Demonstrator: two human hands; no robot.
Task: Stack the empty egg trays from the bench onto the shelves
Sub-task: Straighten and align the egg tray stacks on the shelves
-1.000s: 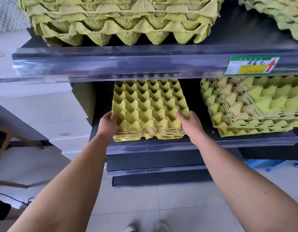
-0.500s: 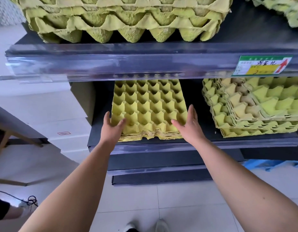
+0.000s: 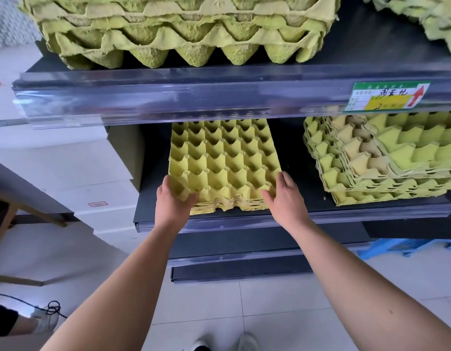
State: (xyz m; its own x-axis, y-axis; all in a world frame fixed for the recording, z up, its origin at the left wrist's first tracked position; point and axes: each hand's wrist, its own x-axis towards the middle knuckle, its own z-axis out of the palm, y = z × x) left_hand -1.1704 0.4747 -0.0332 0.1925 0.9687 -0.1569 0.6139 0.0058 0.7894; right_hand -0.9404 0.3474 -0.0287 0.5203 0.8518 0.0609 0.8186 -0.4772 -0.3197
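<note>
Where the yellow tray stack (image 3: pixel 224 158) lies: flat on the middle shelf (image 3: pixel 303 201), its near corners between the two hands, its far end running back from the fingers under the upper shelf rail (image 3: pixel 168 95).
Left hand (image 3: pixel 172 203): thumb and fingers close round the near-left corner of the stack, gripping it.
Right hand (image 3: pixel 287 201): fingers lie nearly straight along the near-right corner, thumb against the front edge; it presses rather than grips.
Neighbouring stack (image 3: pixel 386 168): on the same shelf, well apart to the right of the right hand's fingers, its trays skewed one on another.
Upper stack (image 3: pixel 184 34): overhead, above both hands, greener in colour.
Step in hand: by appearances, seating and squaring a batch of trays; the stack already bears fully on the shelf.
Next move: likely a light push away from the fingers to set the front edge back from the shelf lip, then a release and a return to the desk, out of view, for more. It calls for even pressure from both sides, since thin pulp edges could buckle or the top trays slide askew.
</note>
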